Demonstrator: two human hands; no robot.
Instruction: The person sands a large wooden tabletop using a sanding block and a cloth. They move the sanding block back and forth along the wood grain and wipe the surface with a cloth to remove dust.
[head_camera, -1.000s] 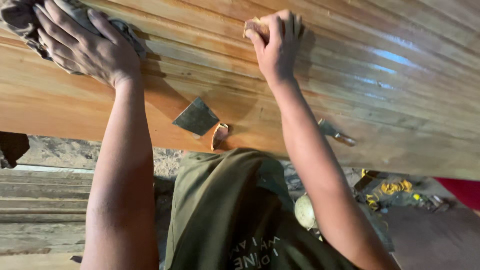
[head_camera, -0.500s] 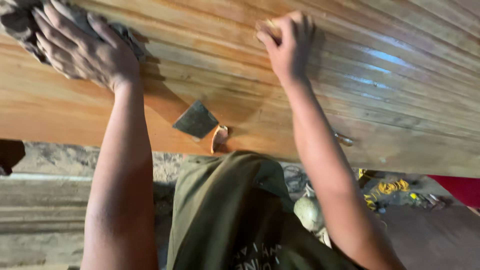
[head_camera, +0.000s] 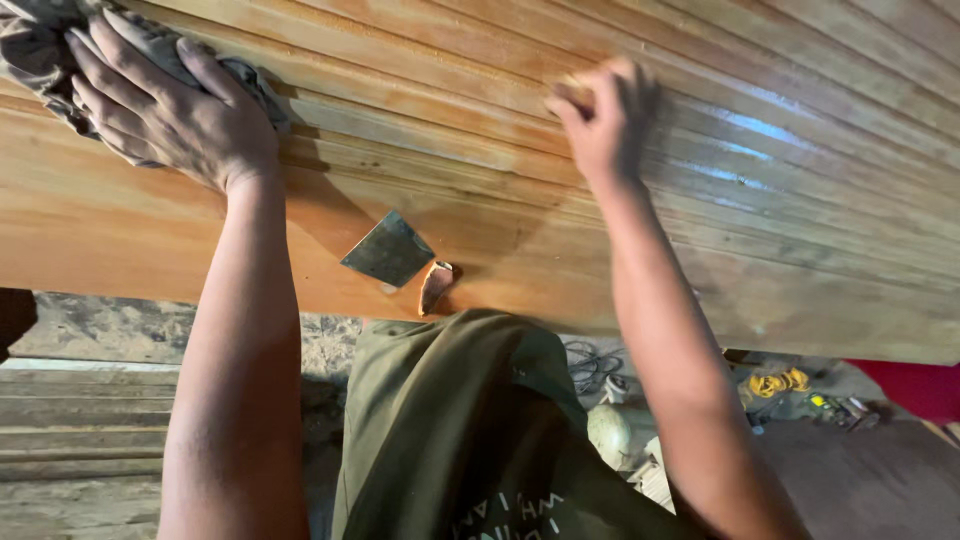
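A wide, glossy wooden board with long grooves fills the upper view. My left hand presses flat on a crumpled grey-brown cloth at the board's upper left. My right hand is closed on a small tan piece, likely a pad or sandpaper, held against a groove near the board's middle. A putty knife with a square metal blade and short wooden handle lies on the board near its front edge, between my arms.
My olive shirt fills the lower middle. Below the board lie stacked planks at left, a pale rounded object, cables, a yellow item and a red surface at right.
My right hand has slid to the right along the grooves, blurred in motion. My left hand has stayed pressed on the cloth. The putty knife has not moved.
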